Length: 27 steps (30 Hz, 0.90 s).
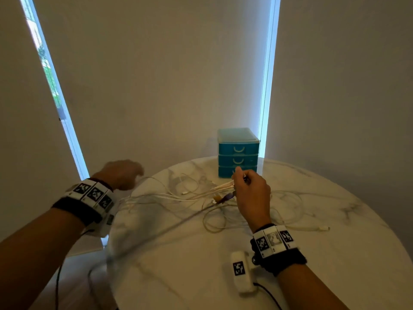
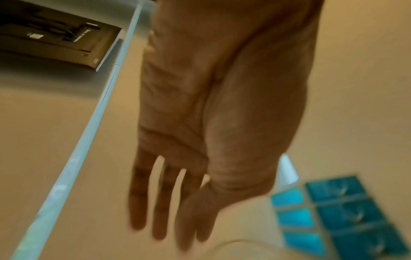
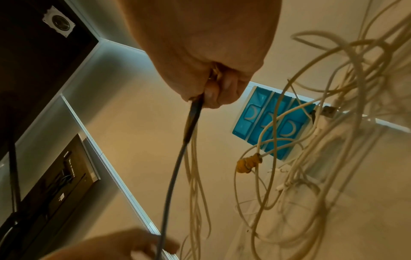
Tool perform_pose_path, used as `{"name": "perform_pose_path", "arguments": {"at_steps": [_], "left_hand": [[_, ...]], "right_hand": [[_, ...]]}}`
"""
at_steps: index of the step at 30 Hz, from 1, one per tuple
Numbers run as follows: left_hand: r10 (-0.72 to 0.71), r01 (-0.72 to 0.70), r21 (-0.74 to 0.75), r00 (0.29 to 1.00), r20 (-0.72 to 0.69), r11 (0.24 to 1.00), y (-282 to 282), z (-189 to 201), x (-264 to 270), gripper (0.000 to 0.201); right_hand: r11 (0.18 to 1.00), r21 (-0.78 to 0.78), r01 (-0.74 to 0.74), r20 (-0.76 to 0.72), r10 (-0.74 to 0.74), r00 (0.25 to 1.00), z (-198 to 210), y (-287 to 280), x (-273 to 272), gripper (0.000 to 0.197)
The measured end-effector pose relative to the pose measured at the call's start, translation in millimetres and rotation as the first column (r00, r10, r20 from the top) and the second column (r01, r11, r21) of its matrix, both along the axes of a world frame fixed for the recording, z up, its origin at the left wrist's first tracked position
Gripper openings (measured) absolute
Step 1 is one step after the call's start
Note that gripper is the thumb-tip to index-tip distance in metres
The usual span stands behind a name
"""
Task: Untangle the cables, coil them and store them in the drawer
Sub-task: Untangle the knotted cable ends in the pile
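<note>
Several white cables [image 1: 190,193] lie tangled on the round marble table [image 1: 312,242]. My right hand [image 1: 240,177] is raised over them and grips a bunch of white strands together with a grey cable [image 1: 167,227], which runs down-left to the table's edge. The right wrist view shows that fist [image 3: 213,88] closed on the grey cable [image 3: 175,167], with white cables [image 3: 311,140] hanging beside it and a yellow tie [image 3: 246,162] on one. My left hand [image 1: 121,173] hovers past the table's left edge, its fingers [image 2: 177,202] straight and holding nothing. The blue drawer unit [image 1: 238,153] has all three drawers closed.
The drawer unit [image 3: 266,119] stands at the table's far side against a beige blind. A loose white cable end [image 1: 324,228] lies to the right of my right wrist. Bright window gaps run down both sides of the blind. Floor shows below the table's left edge.
</note>
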<state>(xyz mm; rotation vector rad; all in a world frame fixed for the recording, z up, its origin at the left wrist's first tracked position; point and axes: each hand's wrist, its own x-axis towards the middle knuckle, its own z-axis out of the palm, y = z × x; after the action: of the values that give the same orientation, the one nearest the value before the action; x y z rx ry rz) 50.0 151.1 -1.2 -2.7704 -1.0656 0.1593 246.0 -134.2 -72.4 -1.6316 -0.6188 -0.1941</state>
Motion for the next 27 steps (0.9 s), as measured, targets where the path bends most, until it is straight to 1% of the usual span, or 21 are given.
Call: {"name": "perform_pose_path", "arguments": {"at_steps": [1, 2, 3, 4, 5, 7, 8, 9, 10, 11, 12, 13, 15, 16, 17, 19, 21, 23, 25, 26, 27], "left_hand": [[-0.122, 0.139, -0.069, 0.970, 0.212, 0.988, -15, 0, 11, 0.049], [-0.197, 0.289, -0.157, 0.879, 0.434, 0.944, -37, -2, 25, 0.041], [-0.215, 0.417, -0.224, 0.774, 0.596, 0.881, -69, -3, 38, 0.029], [-0.211, 0.502, -0.260, 0.699, 0.683, 0.825, -101, -8, 51, 0.023], [-0.175, 0.544, -0.314, 0.667, 0.724, 0.778, -132, -15, 63, 0.032], [-0.063, 0.572, -0.432, 0.649, 0.758, 0.697, -180, -34, 81, 0.052], [-0.051, 0.571, -0.414, 0.626, 0.778, 0.709, -189, -45, 83, 0.054], [-0.070, 0.558, -0.323, 0.570, 0.819, 0.765, -190, -53, 76, 0.049], [-0.094, 0.508, -0.206, 0.504, 0.858, 0.836, -181, -54, 62, 0.041], [-0.102, 0.447, -0.127, 0.454, 0.885, 0.886, -167, -51, 44, 0.034], [-0.096, 0.409, -0.108, 0.448, 0.889, 0.906, -151, -47, 23, 0.031], [-0.084, 0.420, -0.147, 0.483, 0.871, 0.896, -135, -45, 5, 0.030], [-0.102, 0.465, -0.242, 0.599, 0.794, 0.852, -111, -48, -21, 0.029], [-0.129, 0.462, -0.251, 0.646, 0.753, 0.850, -103, -53, -26, 0.032], [-0.153, 0.468, -0.257, 0.673, 0.723, 0.846, -100, -57, -24, 0.039], [-0.188, 0.487, -0.289, 0.716, 0.672, 0.824, -105, -61, -6, 0.055], [-0.254, 0.519, -0.333, 0.765, 0.591, 0.787, -122, -55, 17, 0.061], [-0.335, 0.551, -0.411, 0.806, 0.489, 0.726, -132, -48, 36, 0.048], [-0.355, 0.556, -0.516, 0.825, 0.440, 0.652, -136, -44, 47, 0.040], [-0.344, 0.551, -0.543, 0.829, 0.440, 0.634, -136, -41, 50, 0.041], [-0.339, 0.549, -0.534, 0.829, 0.445, 0.643, -138, -38, 52, 0.041]], "right_hand": [[1.000, -0.001, 0.000, 0.002, 0.000, 1.000, -1, 1, -1, 0.039], [1.000, 0.001, 0.001, 0.005, -0.001, 1.000, -1, 2, -2, 0.039], [1.000, 0.001, -0.001, 0.006, 0.001, 1.000, -2, 2, -2, 0.040], [1.000, 0.005, -0.007, 0.005, 0.007, 1.000, -2, 4, -3, 0.040], [1.000, 0.007, -0.011, 0.006, 0.011, 1.000, -3, 4, -4, 0.039], [1.000, -0.001, 0.007, 0.004, -0.007, 1.000, -7, 3, 1, 0.037], [0.999, -0.023, 0.034, -0.001, -0.034, 0.999, -10, 0, 6, 0.036], [0.998, -0.050, 0.049, -0.004, -0.050, 0.999, -13, -3, 11, 0.037], [0.996, -0.075, 0.048, -0.008, -0.049, 0.999, -15, -4, 16, 0.038], [0.995, -0.099, 0.034, -0.017, -0.035, 0.999, -15, -5, 18, 0.039], [0.995, -0.103, 0.012, -0.034, -0.016, 0.999, -16, -2, 20, 0.040], [0.996, -0.092, -0.003, -0.055, -0.002, 0.998, -16, 1, 21, 0.040], [0.997, -0.069, -0.031, -0.083, 0.025, 0.996, -17, 8, 17, 0.038], [0.997, -0.055, -0.062, -0.094, 0.056, 0.994, -20, 12, 12, 0.038], [0.995, -0.030, -0.099, -0.112, 0.095, 0.989, -20, 16, 5, 0.038], [0.985, 0.019, -0.169, -0.126, 0.170, 0.977, -20, 22, -11, 0.037], [0.978, 0.040, -0.203, -0.104, 0.206, 0.973, -16, 24, -24, 0.039], [0.977, 0.056, -0.205, -0.098, 0.210, 0.973, -16, 24, -27, 0.039], [0.978, 0.057, -0.201, -0.115, 0.206, 0.972, -18, 21, -22, 0.037], [0.977, 0.059, -0.206, -0.132, 0.212, 0.968, -20, 19, -19, 0.037], [0.975, 0.060, -0.215, -0.150, 0.222, 0.963, -20, 16, -17, 0.036]]}}
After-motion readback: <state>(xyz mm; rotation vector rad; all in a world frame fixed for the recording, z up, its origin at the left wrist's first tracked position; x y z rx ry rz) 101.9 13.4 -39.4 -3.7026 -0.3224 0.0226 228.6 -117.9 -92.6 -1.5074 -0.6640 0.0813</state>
